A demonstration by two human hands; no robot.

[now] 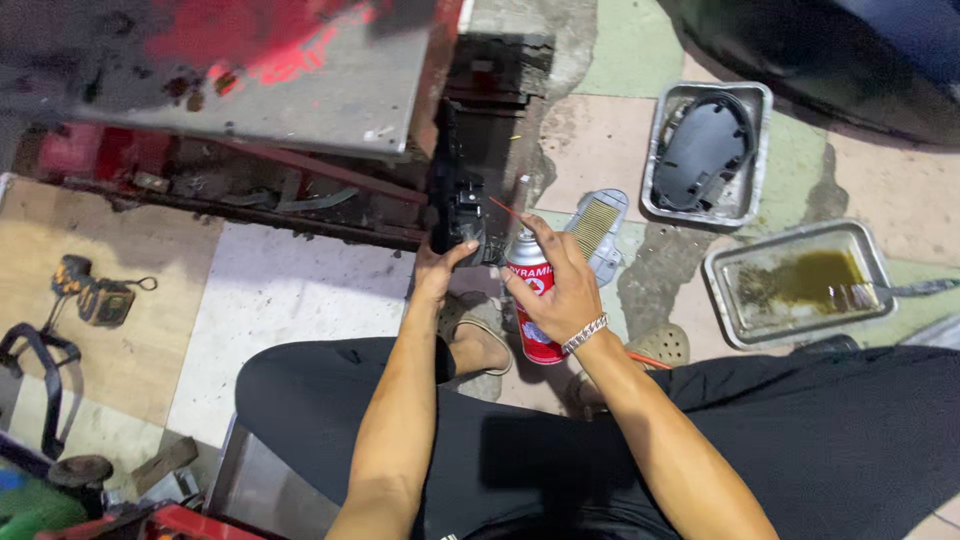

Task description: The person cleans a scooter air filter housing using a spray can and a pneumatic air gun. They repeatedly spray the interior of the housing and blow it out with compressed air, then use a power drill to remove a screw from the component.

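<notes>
Gripping a black engine part (458, 215) at its near end, the left hand (436, 272) steadies it mid-scene; it looks heavy, rigid, greasy. Just right, the right hand (555, 285) wraps a light, slick red spray can (533, 300), finger on the nozzle.

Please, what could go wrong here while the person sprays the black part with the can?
1. The spray can in the right hand points its thin red straw at the black part close to the left hand; spray may wet those fingers.
2. Runoff could drip onto the sandalled foot below.
3. The one-handed hold on the part may slip.
</notes>
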